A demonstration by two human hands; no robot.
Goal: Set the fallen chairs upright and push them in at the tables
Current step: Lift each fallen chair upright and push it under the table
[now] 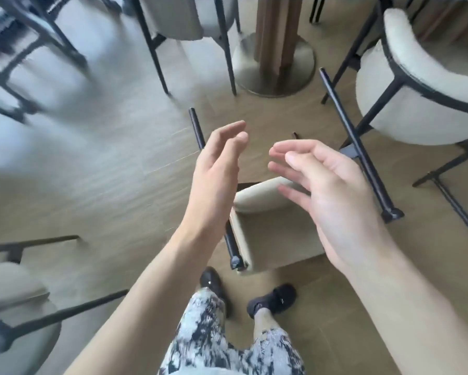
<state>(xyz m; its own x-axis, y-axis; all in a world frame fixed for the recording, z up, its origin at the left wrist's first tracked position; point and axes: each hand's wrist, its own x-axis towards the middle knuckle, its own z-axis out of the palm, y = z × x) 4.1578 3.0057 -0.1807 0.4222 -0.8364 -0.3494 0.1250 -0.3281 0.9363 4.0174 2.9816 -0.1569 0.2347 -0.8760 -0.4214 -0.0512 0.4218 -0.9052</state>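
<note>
Fallen chair (pixel 276 234) on the floor, directly below both hands, black legs (pixel 360 147) pointing toward 12 o'clock at the table pedestal (pixel 274 50). Left hand (pixel 216 169) and right hand (pixel 327 185) spread, empty, equally near, flanking the seat at 9 and 3 o'clock.

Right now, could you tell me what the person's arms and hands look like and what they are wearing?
Both forearms are bare, with no sleeves in view. The left hand and right hand wear no gloves, rings or watch that I can see. Below are grey-and-black patterned shorts and dark shoes.
</note>
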